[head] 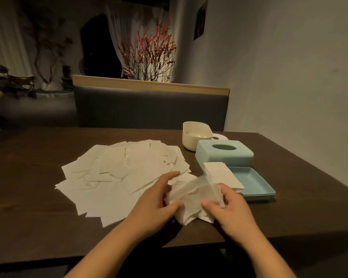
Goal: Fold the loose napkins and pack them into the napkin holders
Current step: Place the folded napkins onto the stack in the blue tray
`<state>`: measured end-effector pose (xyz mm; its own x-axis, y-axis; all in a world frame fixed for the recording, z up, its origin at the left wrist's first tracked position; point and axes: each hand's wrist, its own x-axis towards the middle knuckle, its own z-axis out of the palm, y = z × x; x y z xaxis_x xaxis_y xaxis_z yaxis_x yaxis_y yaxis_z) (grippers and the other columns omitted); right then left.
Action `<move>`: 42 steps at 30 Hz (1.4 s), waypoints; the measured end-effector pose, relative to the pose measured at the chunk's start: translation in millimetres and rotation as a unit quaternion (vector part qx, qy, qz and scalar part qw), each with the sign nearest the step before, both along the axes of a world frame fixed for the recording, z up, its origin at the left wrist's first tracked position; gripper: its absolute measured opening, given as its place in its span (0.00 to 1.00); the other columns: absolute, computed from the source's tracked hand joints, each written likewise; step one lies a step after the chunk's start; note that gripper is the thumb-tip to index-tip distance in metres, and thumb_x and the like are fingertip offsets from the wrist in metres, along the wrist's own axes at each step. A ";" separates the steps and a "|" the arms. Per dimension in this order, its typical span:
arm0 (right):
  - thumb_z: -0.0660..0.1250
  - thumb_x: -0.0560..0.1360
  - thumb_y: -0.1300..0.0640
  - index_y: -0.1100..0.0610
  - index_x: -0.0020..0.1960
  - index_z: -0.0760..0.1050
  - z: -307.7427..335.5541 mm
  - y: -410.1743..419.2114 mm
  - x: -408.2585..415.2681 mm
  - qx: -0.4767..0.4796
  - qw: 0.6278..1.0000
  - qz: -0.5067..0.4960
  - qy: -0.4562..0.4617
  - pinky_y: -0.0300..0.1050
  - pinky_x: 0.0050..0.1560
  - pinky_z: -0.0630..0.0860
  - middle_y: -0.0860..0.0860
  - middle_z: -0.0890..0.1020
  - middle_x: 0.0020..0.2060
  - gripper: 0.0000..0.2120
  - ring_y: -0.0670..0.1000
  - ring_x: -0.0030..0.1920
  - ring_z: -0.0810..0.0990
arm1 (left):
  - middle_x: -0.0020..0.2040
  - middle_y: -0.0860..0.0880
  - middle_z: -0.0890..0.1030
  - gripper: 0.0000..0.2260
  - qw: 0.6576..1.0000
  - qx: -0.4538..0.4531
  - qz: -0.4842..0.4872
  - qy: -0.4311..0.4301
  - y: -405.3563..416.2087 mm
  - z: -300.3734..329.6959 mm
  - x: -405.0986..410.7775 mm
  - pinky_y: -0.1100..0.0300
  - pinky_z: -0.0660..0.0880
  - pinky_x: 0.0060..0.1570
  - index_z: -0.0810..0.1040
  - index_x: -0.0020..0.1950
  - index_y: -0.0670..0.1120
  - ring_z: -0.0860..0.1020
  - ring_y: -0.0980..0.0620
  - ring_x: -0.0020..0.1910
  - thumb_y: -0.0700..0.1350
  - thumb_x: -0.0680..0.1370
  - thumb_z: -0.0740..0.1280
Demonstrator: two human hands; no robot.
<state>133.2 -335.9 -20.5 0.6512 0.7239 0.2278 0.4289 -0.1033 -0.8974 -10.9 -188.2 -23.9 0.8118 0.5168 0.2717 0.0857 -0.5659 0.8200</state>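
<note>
A person sits at a dark wooden counter [48, 157], both forearms reaching forward from the bottom of the view. The left hand [157, 197] and right hand [229, 205] hold one crumpled white napkin [191, 197] between them, just above the counter's near edge. The left fingers [170, 176] are curled, thumb pinching the napkin's left side; the right fingers curl over its right side, thumb pressing the front edge. Both wrists angle inward, palms facing each other.

The step in hand looks like folding a single napkin — it is gathered but not yet flat or creased. The next move likely calls for smoothing it, matching its edges, then laying it on the stack [223, 174] of folded napkins that rests in an open blue tray [259, 187] just beyond the right hand.

To the left, a wide pile [119, 169] of loose napkins spreads over the counter — much remains to fold. Behind the tray sit a blue lid [223, 155] with an oval slot and a cream holder [195, 135].
</note>
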 end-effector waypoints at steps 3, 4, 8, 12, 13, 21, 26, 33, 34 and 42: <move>0.70 0.75 0.66 0.55 0.53 0.80 11.2 8.8 -2.4 0.072 0.984 0.009 0.163 0.39 0.44 0.80 0.51 0.86 0.43 0.09 0.48 0.45 0.84 | 0.61 0.52 0.81 0.26 0.969 -0.223 0.011 -0.108 3.5 4.8 6.3 0.57 0.80 0.57 0.72 0.67 0.60 0.83 0.55 0.55 0.51 0.72 0.77; 0.68 0.76 0.67 0.56 0.56 0.79 14.0 13.8 -3.7 0.111 0.957 0.028 0.267 0.46 0.48 0.82 0.53 0.87 0.47 0.11 0.52 0.49 0.85 | 0.63 0.49 0.81 0.31 0.943 -0.303 -0.018 -0.139 6.1 5.2 8.1 0.53 0.79 0.60 0.73 0.67 0.57 0.83 0.53 0.57 0.55 0.67 0.79; 0.63 0.77 0.70 0.63 0.65 0.74 24.5 33.9 -15.2 0.188 0.845 0.107 0.488 0.54 0.51 0.83 0.63 0.83 0.56 0.17 0.63 0.57 0.82 | 0.66 0.46 0.80 0.48 0.895 -0.380 -0.171 -0.157 3.2 5.4 12.2 0.51 0.74 0.67 0.71 0.72 0.48 0.78 0.47 0.66 0.59 0.56 0.84; 0.62 0.77 0.71 0.66 0.65 0.74 25.2 54.2 -36.3 0.189 0.830 0.127 0.508 0.49 0.48 0.84 0.64 0.83 0.55 0.16 0.62 0.54 0.84 | 0.55 0.42 0.85 0.32 0.813 -0.480 -0.136 -0.301 -10.2 11.9 19.7 0.50 0.80 0.57 0.87 0.53 0.46 0.84 0.44 0.54 0.56 0.52 0.85; 0.62 0.78 0.70 0.66 0.65 0.74 25.8 58.8 -39.7 0.194 0.832 0.123 0.504 0.49 0.49 0.83 0.63 0.83 0.55 0.16 0.61 0.54 0.84 | 0.52 0.42 0.86 0.26 0.781 -0.512 -0.105 -0.342 -12.2 14.9 23.5 0.48 0.80 0.57 0.88 0.48 0.47 0.84 0.43 0.52 0.55 0.54 0.84; 0.72 0.74 0.51 0.43 0.56 0.72 18.2 53.6 -29.0 0.025 0.994 -0.012 -0.108 0.31 0.53 0.68 0.39 0.74 0.56 0.13 0.38 0.57 0.72 | 0.43 0.42 0.86 0.25 0.675 -0.657 0.063 -0.331 -8.9 24.7 31.0 0.48 0.79 0.49 0.84 0.50 0.45 0.83 0.40 0.45 0.66 0.75 0.64; 0.65 0.65 0.35 0.36 0.50 0.74 21.9 48.5 -23.6 -0.086 0.949 0.136 -0.270 0.38 0.67 0.64 0.31 0.70 0.61 0.15 0.37 0.68 0.64 | 0.55 0.38 0.84 0.36 0.663 -0.683 0.053 -0.302 -5.7 21.3 32.1 0.45 0.76 0.59 0.82 0.62 0.41 0.82 0.38 0.55 0.71 0.74 0.61; 0.62 0.71 0.43 0.45 0.44 0.80 25.6 60.8 -33.3 -0.108 0.931 0.020 -0.349 0.46 0.58 0.62 0.37 0.77 0.56 0.10 0.44 0.63 0.70 | 0.50 0.40 0.85 0.38 0.650 -0.699 0.049 -0.294 -3.1 18.6 38.1 0.50 0.78 0.43 0.79 0.61 0.41 0.84 0.40 0.45 0.72 0.67 0.65; 0.62 0.72 0.44 0.46 0.42 0.79 26.3 62.0 -35.1 -0.101 0.931 -0.005 -0.351 0.46 0.56 0.63 0.37 0.78 0.53 0.10 0.45 0.60 0.71 | 0.48 0.40 0.85 0.39 0.651 -0.699 0.043 -0.294 -3.8 19.6 38.1 0.51 0.79 0.42 0.78 0.61 0.41 0.84 0.41 0.43 0.71 0.64 0.67; 0.61 0.78 0.41 0.47 0.46 0.79 45.0 74.1 -51.5 -0.157 0.917 -0.018 -0.367 0.48 0.58 0.66 0.39 0.77 0.51 0.12 0.44 0.57 0.70 | 0.61 0.42 0.83 0.38 0.647 -0.696 0.064 -0.305 -5.6 17.3 42.2 0.47 0.83 0.44 0.75 0.69 0.47 0.85 0.42 0.53 0.62 0.64 0.76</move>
<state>81.7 -261.8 24.5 0.4302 0.8102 0.3982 0.8968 -0.3330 -0.2913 31.3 -193.7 -6.6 0.6987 0.6584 -0.2798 -0.5218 0.7366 0.4303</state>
